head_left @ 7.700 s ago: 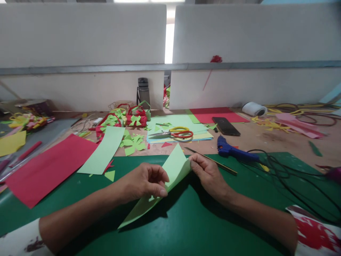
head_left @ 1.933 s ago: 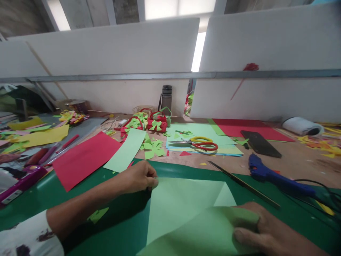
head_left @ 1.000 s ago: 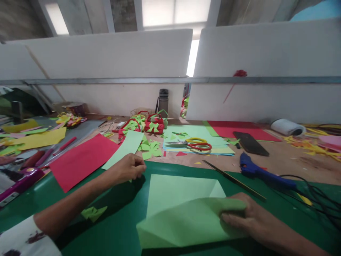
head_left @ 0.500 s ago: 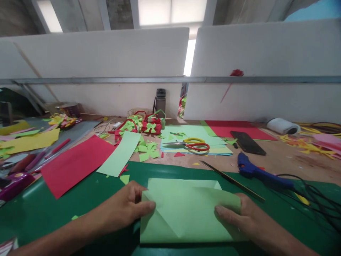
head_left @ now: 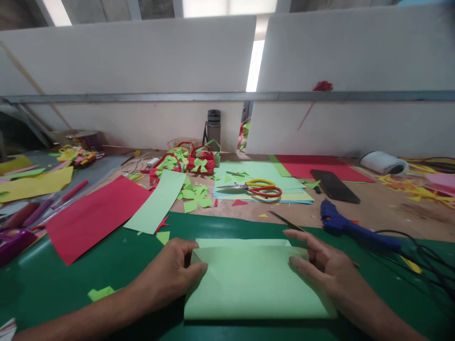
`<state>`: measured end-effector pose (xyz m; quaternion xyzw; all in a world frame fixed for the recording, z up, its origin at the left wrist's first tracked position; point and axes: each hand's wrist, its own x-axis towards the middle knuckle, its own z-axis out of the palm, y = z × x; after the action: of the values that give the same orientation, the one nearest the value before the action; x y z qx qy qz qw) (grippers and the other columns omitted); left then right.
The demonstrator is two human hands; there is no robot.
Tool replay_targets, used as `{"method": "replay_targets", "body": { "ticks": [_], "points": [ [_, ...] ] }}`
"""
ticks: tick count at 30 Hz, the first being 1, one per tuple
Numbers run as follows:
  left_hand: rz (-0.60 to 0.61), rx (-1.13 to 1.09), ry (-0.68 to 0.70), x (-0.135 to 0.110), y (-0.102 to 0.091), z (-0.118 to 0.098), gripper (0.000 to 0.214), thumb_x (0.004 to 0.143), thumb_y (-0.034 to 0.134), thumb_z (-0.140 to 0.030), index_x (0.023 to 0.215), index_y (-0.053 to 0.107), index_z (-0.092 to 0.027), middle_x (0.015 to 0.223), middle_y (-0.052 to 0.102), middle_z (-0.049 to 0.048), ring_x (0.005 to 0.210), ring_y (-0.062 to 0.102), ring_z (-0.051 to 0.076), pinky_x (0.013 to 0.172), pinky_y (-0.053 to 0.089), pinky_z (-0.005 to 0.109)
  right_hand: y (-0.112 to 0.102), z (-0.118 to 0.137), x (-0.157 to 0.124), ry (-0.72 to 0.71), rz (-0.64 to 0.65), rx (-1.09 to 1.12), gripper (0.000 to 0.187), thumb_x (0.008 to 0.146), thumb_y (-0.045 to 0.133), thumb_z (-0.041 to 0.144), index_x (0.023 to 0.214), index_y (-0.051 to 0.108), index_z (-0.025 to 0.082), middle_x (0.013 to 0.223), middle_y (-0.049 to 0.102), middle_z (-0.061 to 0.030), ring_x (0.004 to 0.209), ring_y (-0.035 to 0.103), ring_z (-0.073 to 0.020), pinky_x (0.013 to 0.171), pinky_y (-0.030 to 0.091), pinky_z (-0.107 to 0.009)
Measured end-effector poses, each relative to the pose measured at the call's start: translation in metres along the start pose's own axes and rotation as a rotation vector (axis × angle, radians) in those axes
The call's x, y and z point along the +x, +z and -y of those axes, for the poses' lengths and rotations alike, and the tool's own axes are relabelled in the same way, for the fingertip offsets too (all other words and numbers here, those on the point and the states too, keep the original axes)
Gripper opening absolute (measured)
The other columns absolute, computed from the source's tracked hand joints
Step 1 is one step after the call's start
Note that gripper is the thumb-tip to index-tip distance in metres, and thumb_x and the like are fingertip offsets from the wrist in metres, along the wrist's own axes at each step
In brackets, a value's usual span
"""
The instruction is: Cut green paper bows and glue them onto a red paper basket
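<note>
A light green sheet of paper [head_left: 254,284], folded over toward me, lies at the front of the green mat. My left hand [head_left: 177,272] pinches its upper left corner, thumb in front and fingers behind. At the upper right corner is my right hand [head_left: 327,272]. Its thumb presses the front layer and the other fingers lie behind the edge, with the index finger stretched out above the paper. Just beyond that hand lies a thin dark metal strip [head_left: 284,219], partly hidden by the fingers.
Scissors [head_left: 254,188] rest on stacked paper. Right are a phone [head_left: 334,186] and a blue glue gun [head_left: 350,227] with its cord. Red paper [head_left: 97,215] and a pale green strip [head_left: 158,201] lie left. Small red paper baskets [head_left: 201,163] and a bottle [head_left: 213,129] stand behind.
The front layer of the green paper lies flatter, its right edge drawn in. My right index finger has lifted and reaches out over the top edge. The view has tipped slightly down.
</note>
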<state>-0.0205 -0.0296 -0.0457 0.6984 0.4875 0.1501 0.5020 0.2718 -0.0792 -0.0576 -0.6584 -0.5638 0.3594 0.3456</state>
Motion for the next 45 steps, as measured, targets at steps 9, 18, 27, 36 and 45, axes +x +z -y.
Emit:
{"method": "replay_targets", "body": {
  "ticks": [9, 18, 27, 36, 45],
  "points": [
    [-0.020, 0.076, 0.061, 0.006, -0.008, -0.003, 0.013, 0.077, 0.045, -0.028, 0.070, 0.048, -0.018, 0.061, 0.045, -0.0043, 0.054, 0.042, 0.011, 0.049, 0.031, 0.021, -0.007, 0.011, -0.001, 0.066, 0.171, -0.128, 0.057, 0.074, 0.058, 0.036, 0.126, 0.053, 0.014, 0.054, 0.044, 0.0073, 0.048, 0.043, -0.0126, 0.046, 0.034, -0.022],
    [0.123, 0.222, 0.096, -0.006, -0.021, -0.007, 0.010, 0.079, 0.042, -0.022, 0.072, 0.047, -0.018, 0.063, 0.042, -0.0053, 0.055, 0.038, 0.010, 0.048, 0.027, 0.021, -0.002, 0.013, -0.010, 0.076, 0.273, 0.125, 0.046, 0.071, 0.063, 0.038, 0.111, 0.063, 0.017, 0.080, 0.069, -0.0023, 0.070, 0.063, -0.0203, 0.058, 0.049, -0.027],
    [0.010, 0.438, 0.092, -0.006, -0.009, -0.007, 0.012, 0.077, 0.043, -0.021, 0.066, 0.046, -0.018, 0.055, 0.036, -0.0064, 0.051, 0.033, 0.010, 0.047, 0.022, 0.023, -0.007, 0.021, -0.003, 0.036, 0.077, 0.033, 0.056, 0.066, 0.067, 0.036, 0.118, 0.061, 0.018, 0.058, 0.058, 0.0051, 0.053, 0.055, -0.0154, 0.047, 0.042, -0.024],
    [-0.165, 0.603, 0.101, -0.007, -0.005, -0.004, 0.035, 0.078, 0.051, -0.027, 0.112, 0.053, -0.016, 0.084, 0.064, 0.0044, 0.072, 0.058, 0.020, 0.061, 0.043, 0.027, 0.003, 0.013, 0.006, -0.041, 0.057, -0.227, 0.047, 0.070, 0.062, 0.033, 0.114, 0.064, 0.018, 0.102, 0.070, -0.0080, 0.097, 0.064, -0.0280, 0.075, 0.050, -0.031],
    [-0.109, 1.035, 0.817, -0.004, 0.041, -0.009, 0.067, 0.084, 0.050, -0.062, 0.130, 0.047, -0.013, 0.128, 0.057, 0.0231, 0.117, 0.051, 0.044, 0.094, 0.041, 0.062, 0.005, 0.013, 0.006, -0.126, 0.033, -0.267, 0.045, 0.072, 0.059, 0.030, 0.114, 0.065, 0.016, 0.089, 0.073, -0.0059, 0.082, 0.068, -0.0248, 0.068, 0.053, -0.030]
  ]
}}
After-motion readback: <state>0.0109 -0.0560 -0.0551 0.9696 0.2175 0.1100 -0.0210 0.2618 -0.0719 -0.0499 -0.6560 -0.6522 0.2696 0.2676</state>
